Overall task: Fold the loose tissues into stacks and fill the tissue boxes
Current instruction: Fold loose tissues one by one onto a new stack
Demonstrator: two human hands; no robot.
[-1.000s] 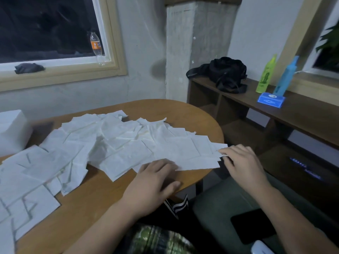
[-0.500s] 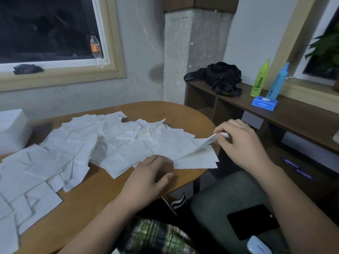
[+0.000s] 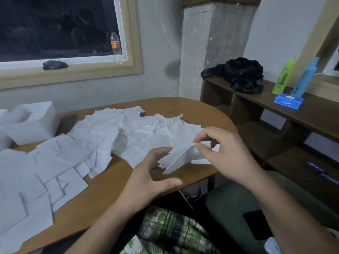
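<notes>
Head view: a round wooden table (image 3: 110, 189) fills the lower left, from 6 to 10 o'clock. A wide spread of loose tissues (image 3: 128, 132) covers its top, overlapping from the 8 o'clock edge up to the centre. A dark wooden shelf (image 3: 321, 114) runs along the wall at 3 o'clock. An open white tissue box (image 3: 34, 129) stands at the table's 9 o'clock side, touching the spread.

The right hand (image 3: 229, 154), just right of centre, pinches one lifted tissue (image 3: 177, 158) between thumb and fingertips, holding it above the table's near edge. The left hand (image 3: 150, 176), at 6 o'clock of that tissue, is spread with fingers loosely bent and holds nothing; whether its fingertips touch the sheet I cannot tell.

A black bag (image 3: 242, 74) lies on the shelf at 2 o'clock.
</notes>
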